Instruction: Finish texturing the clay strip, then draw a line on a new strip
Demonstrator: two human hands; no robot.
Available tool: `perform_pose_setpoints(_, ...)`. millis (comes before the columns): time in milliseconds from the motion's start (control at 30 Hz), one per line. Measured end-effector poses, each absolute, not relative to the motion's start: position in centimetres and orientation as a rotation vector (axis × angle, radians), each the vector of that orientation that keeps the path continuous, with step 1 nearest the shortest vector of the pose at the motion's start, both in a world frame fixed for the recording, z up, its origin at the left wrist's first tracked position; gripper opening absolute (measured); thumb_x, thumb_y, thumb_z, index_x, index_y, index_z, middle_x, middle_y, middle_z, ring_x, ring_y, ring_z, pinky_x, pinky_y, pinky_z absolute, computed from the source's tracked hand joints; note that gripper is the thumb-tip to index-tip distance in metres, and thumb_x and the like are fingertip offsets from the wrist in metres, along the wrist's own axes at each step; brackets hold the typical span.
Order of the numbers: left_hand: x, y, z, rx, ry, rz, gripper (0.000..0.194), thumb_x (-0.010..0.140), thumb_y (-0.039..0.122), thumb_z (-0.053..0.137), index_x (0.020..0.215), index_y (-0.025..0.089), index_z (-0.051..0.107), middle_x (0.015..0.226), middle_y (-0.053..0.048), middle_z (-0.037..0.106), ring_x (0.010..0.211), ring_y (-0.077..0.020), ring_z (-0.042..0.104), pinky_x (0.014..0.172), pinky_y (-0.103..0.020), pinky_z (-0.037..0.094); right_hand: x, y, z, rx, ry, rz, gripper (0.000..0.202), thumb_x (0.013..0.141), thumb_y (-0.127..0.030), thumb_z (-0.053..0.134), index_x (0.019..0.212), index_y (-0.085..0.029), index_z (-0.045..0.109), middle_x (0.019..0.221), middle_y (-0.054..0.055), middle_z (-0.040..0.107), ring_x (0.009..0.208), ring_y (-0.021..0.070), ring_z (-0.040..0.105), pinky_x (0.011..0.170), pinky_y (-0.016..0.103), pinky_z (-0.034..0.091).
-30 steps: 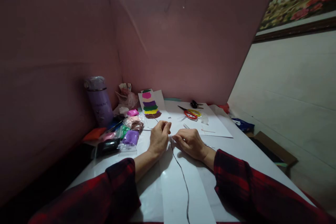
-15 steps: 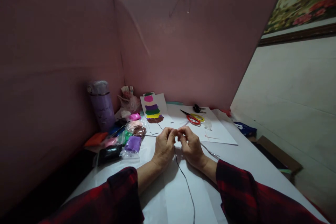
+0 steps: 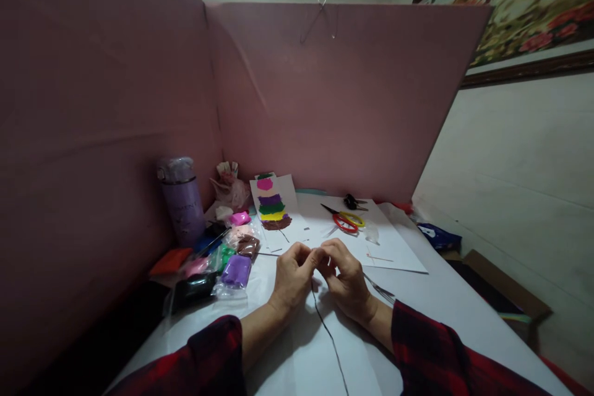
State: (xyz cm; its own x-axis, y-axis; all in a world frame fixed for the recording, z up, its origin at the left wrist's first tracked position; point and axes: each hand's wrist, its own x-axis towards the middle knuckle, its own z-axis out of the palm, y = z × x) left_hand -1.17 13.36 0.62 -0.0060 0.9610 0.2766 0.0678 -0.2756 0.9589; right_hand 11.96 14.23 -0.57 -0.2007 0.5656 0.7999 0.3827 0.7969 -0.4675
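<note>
My left hand (image 3: 293,275) and my right hand (image 3: 346,278) meet over the white table, thumbs and forefingers pinched together. From between them a thin dark cord (image 3: 330,340) trails down toward the near edge; its pinched end is hidden by the fingers. By my right wrist lie some thin grey strands (image 3: 381,289). Beyond the hands are scissors (image 3: 346,220) with red and yellow handles. A sheet with coloured patches (image 3: 273,207), pink at the top and brown at the bottom, lies to the far left of my hands.
At left, several bagged clay-like packs (image 3: 236,271) lie beside a purple bottle (image 3: 182,207). A black-handled tool (image 3: 351,202) and white paper (image 3: 399,253) are at the back. Pink panels (image 3: 325,105) enclose the back and left. An open box (image 3: 503,284) stands right of the table.
The view has tilted up slightly, so the scene sits lower. My hands stay pinched together, the right one's fingers slightly more bent, with the cord still hanging from them.
</note>
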Motion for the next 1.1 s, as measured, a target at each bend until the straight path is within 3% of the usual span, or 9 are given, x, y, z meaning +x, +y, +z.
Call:
perform_pose_setpoints(133, -1.11, 13.38, 0.74, 1.467, 1.115, 1.419, 0.038, 0.082, 0.048, 0.059, 0.061, 0.017, 0.054, 0.057, 0.001, 0.052, 0.057, -0.0125, 0.047, 0.058, -0.025, 0.038, 11.95, 14.17, -0.67, -0.767, -1.782, 0.244, 0.018, 0.084, -0.005, 0.055, 0.091, -0.021, 0.058, 0.081, 0.002, 0.056, 0.068, 0.0157, 0.054, 0.056, 0.027, 0.045)
perform_pose_setpoints(267, -1.12, 13.52, 0.68, 1.397, 1.119, 1.400, 0.040, 0.085, 0.049, 0.052, 0.063, 0.017, 0.055, 0.057, 0.000, 0.052, 0.057, -0.0135, 0.048, 0.057, -0.026, 0.038, 11.89, 14.25, -0.60, -0.753, -1.784, 0.268, 0.017, 0.085, -0.007, 0.056, 0.093, -0.021, 0.060, 0.083, 0.002, 0.057, 0.068, 0.0154, 0.055, 0.055, 0.027, 0.046)
perform_pose_setpoints(433, -1.10, 13.60, 0.37, 1.389, 1.090, 1.356, 0.025, 0.076, 0.039, 0.066, 0.069, 0.016, 0.058, 0.065, 0.000, 0.056, 0.063, -0.0137, 0.050, 0.060, -0.026, 0.039, 11.96, 14.35, -0.71, -0.732, -1.756, 0.223, 0.024, 0.082, -0.002, 0.051, 0.095, -0.021, 0.059, 0.087, 0.004, 0.056, 0.075, 0.0169, 0.056, 0.058, 0.027, 0.048)
perform_pose_setpoints(533, -1.13, 13.61, 0.31, 1.415, 1.040, 1.347, 0.022, 0.081, 0.036, 0.059, 0.073, 0.016, 0.060, 0.065, 0.000, 0.055, 0.064, -0.0138, 0.049, 0.062, -0.026, 0.039, 12.01, 14.36, -0.83, -0.770, -1.755, 0.233, 0.031, 0.080, 0.000, 0.052, 0.102, -0.021, 0.058, 0.095, 0.005, 0.054, 0.074, 0.0163, 0.055, 0.057, 0.027, 0.048)
perform_pose_setpoints(733, -1.18, 13.42, 0.48, 1.508, 1.053, 1.297, 0.032, 0.088, 0.043, 0.051, 0.076, 0.015, 0.062, 0.068, -0.002, 0.058, 0.066, -0.0145, 0.051, 0.064, -0.027, 0.039, 12.18, 14.48, -0.92, -0.777, -1.764, 0.209, 0.018, 0.086, -0.006, 0.052, 0.093, -0.022, 0.058, 0.089, 0.004, 0.054, 0.077, 0.0177, 0.056, 0.057, 0.027, 0.047)
perform_pose_setpoints(933, -1.10, 13.53, 0.12, 1.430, 1.074, 1.349, 0.037, 0.087, 0.049, 0.054, 0.070, 0.017, 0.056, 0.063, 0.000, 0.053, 0.062, -0.0137, 0.047, 0.059, -0.026, 0.038, 12.14, 14.36, -1.06, -0.783, -1.813, 0.230, 0.030, 0.079, -0.002, 0.051, 0.100, -0.022, 0.055, 0.094, 0.005, 0.058, 0.077, 0.0183, 0.057, 0.055, 0.027, 0.046)
perform_pose_setpoints(1100, -1.03, 13.58, 0.00, 1.411, 1.047, 1.334, 0.038, 0.086, 0.053, 0.056, 0.074, 0.017, 0.058, 0.068, -0.002, 0.056, 0.063, -0.0136, 0.050, 0.059, -0.026, 0.038, 12.21, 14.45, -1.02, -0.794, -1.808, 0.202, 0.021, 0.085, -0.006, 0.050, 0.096, -0.022, 0.055, 0.089, 0.004, 0.058, 0.075, 0.0178, 0.057, 0.055, 0.027, 0.046)
